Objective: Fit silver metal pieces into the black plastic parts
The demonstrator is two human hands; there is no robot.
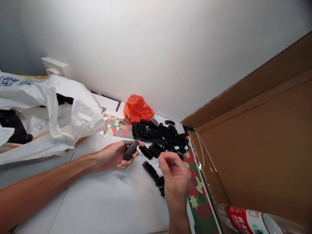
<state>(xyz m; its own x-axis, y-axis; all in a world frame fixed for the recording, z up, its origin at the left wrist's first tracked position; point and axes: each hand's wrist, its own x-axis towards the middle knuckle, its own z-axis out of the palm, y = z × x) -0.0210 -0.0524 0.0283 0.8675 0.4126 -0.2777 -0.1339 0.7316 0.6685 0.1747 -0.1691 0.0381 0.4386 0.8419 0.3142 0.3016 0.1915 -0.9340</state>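
Across the far side, a plain white wall (156, 55). Along the right, brown cardboard (263, 130), standing upright like a box side, without legible print. Below, a white work surface (102, 201). At far left, a crumpled white plastic bag (90, 113), mouth gaping, with large blue characters (9, 81) too creased and cut off to read whole; inside, black items (14, 126) and clear film with a small triangular mark (37, 126). Along the right edge, and also showing at the far side, a patterned sheet (195, 201) in red, green and pale yellow. On the far part, a jumbled pile of black plastic parts (156, 133). At near right, on its side, a clear bottle (258, 221) with a red-and-white label, white characters slanted and hard to read for certain. Just nearer than the pile, the right hand (176, 172), fingers bent in towards the thumb; impossible to tell whether around anything small. To its left, the left hand (114, 156), closed around a slim black part (131, 150). Beyond the pile, against the wall, a crumpled orange-red bag (137, 109), contents hidden. Between the hands, loose black parts (151, 171). Left of the pile, small silvery pieces (113, 118).
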